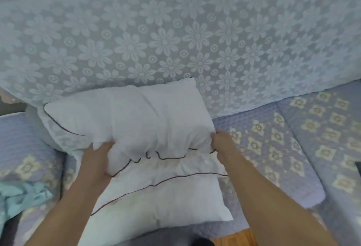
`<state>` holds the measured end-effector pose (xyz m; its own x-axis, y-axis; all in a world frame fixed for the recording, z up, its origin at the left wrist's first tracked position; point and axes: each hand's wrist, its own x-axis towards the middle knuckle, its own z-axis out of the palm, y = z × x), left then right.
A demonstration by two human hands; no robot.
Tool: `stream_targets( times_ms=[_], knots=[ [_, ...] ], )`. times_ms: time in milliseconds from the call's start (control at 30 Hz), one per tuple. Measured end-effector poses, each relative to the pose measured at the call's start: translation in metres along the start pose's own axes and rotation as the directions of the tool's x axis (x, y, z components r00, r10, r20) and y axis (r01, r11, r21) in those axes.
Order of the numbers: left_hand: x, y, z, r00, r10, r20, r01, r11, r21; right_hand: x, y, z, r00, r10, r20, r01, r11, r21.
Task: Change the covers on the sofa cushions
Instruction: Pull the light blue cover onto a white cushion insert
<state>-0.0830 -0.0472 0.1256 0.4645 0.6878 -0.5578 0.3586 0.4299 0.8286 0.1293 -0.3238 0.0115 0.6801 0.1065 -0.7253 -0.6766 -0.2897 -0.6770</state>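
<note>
A white cushion insert (pixel 140 112) lies on the sofa seat (pixel 263 148), its far end bare. A white cover with dark piping (pixel 162 191) is bunched across its middle and wraps the near end. My left hand (pixel 97 155) grips the gathered cover edge on the left side. My right hand (pixel 222 140) pinches the same bunched edge on the right side. Fingertips of both hands are buried in the fabric.
The sofa back (pixel 175 40) wears a pale blue lace flower throw. A crumpled teal cloth (pixel 21 195) lies on the seat at the left. A pale rounded cushion (pixel 37 126) sits behind the insert's left corner. Wooden floor (pixel 234 238) shows at the bottom.
</note>
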Motion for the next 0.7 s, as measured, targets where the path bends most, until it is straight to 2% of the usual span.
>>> stream_targets(
  times_ms=[33,100,167,233,267,300,333,400,433,500,567,633,700],
  knots=[
    [-0.021,0.014,0.029,0.998,0.03,0.049,-0.03,1.0,-0.007,0.002,-0.006,-0.024,0.999,-0.018,-0.049,0.021,0.998,0.064],
    [-0.053,0.03,0.083,0.973,0.101,0.206,-0.082,0.992,-0.098,0.003,-0.02,-0.083,0.977,-0.102,-0.185,0.116,0.991,0.069],
    [-0.065,0.029,0.134,0.933,0.149,0.327,-0.108,0.984,-0.14,0.005,-0.03,-0.146,0.907,-0.149,-0.393,0.175,0.984,0.031],
    [-0.078,0.016,0.194,0.902,0.165,0.398,-0.167,0.985,-0.03,0.004,-0.033,-0.212,0.795,-0.092,-0.599,0.184,0.979,0.093],
    [-0.085,0.003,0.221,0.891,0.167,0.422,-0.208,0.977,0.054,0.004,-0.035,-0.24,0.782,-0.06,-0.62,0.173,0.977,0.123],
    [-0.089,-0.013,0.245,0.872,0.127,0.472,-0.224,0.962,0.155,0.005,-0.034,-0.262,0.82,-0.038,-0.571,0.149,0.977,0.149],
    [-0.089,-0.032,0.263,0.853,0.012,0.521,-0.174,0.949,0.263,0.006,-0.031,-0.275,0.878,0.009,-0.479,0.081,0.983,0.167],
    [-0.082,-0.072,0.282,0.792,-0.299,0.532,0.031,0.89,0.454,0.012,-0.02,-0.276,0.957,0.027,-0.29,-0.01,0.998,0.06],
    [-0.076,-0.087,0.279,0.779,-0.385,0.495,0.079,0.843,0.532,0.012,-0.015,-0.261,0.979,-0.004,-0.204,-0.002,1.0,-0.028],
    [-0.063,-0.101,0.258,0.827,-0.406,0.39,0.09,0.78,0.619,0.013,-0.002,-0.217,0.999,-0.042,-0.027,0.037,0.984,-0.173],
    [-0.053,-0.102,0.22,0.885,-0.385,0.26,0.17,0.79,0.589,0.015,0.012,-0.168,0.993,-0.002,0.121,0.036,0.959,-0.281],
    [-0.046,-0.102,0.168,0.88,-0.448,0.159,0.291,0.772,0.566,0.02,0.033,-0.122,0.971,0.064,0.231,0.01,0.952,-0.306],
    [-0.048,-0.096,0.121,0.869,-0.495,0.019,0.407,0.735,0.542,0.027,0.052,-0.088,0.956,0.128,0.265,-0.05,0.958,-0.282]
  ],
)
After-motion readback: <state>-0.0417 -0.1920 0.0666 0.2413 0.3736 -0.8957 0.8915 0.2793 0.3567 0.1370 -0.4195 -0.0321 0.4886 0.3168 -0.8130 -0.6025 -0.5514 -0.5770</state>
